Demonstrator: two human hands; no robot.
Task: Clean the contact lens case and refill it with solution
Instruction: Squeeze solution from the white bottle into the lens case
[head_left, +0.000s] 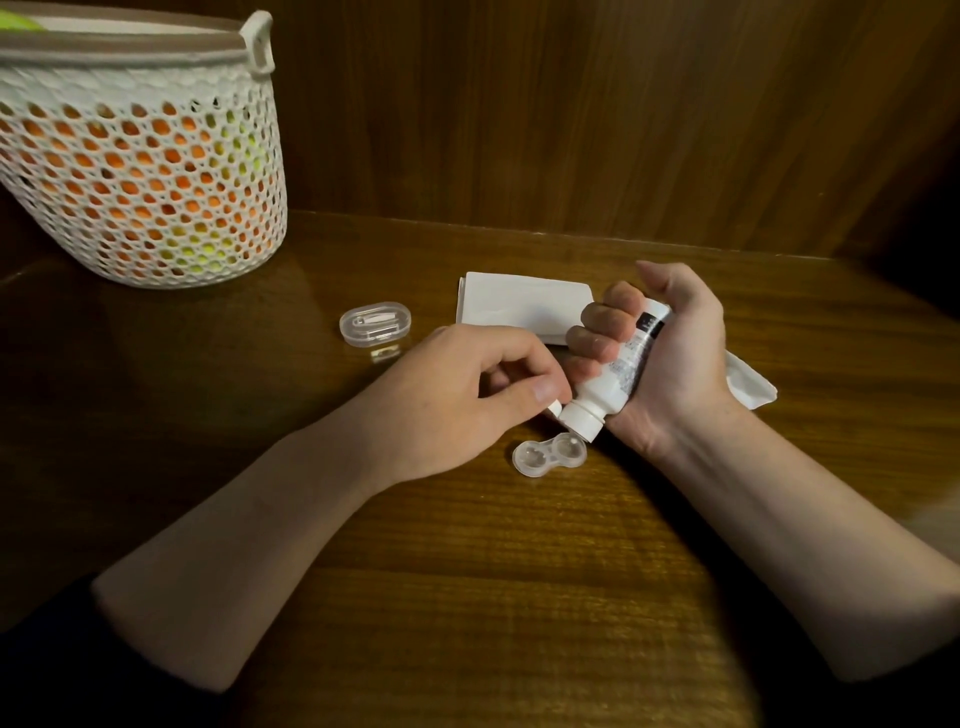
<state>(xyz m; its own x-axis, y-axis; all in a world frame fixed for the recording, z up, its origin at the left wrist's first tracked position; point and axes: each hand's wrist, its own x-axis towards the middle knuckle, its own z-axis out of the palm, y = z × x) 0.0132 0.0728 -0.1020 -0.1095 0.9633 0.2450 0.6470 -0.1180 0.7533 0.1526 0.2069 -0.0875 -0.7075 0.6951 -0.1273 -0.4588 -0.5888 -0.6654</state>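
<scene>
A clear two-well contact lens case (548, 455) lies open on the wooden table (467, 571), no lids on its wells. My right hand (660, 358) grips a white solution bottle (618, 379), tipped nozzle-down over the case's right well. My left hand (467, 395) pinches a small white piece (555, 408), apparently the bottle's cap, right beside the nozzle.
A folded white tissue (519, 306) lies behind my hands, and another white tissue (748, 382) pokes out to the right of my right wrist. A small clear oval box (375, 324) sits left of the tissue. A white mesh basket (140, 156) stands at the back left.
</scene>
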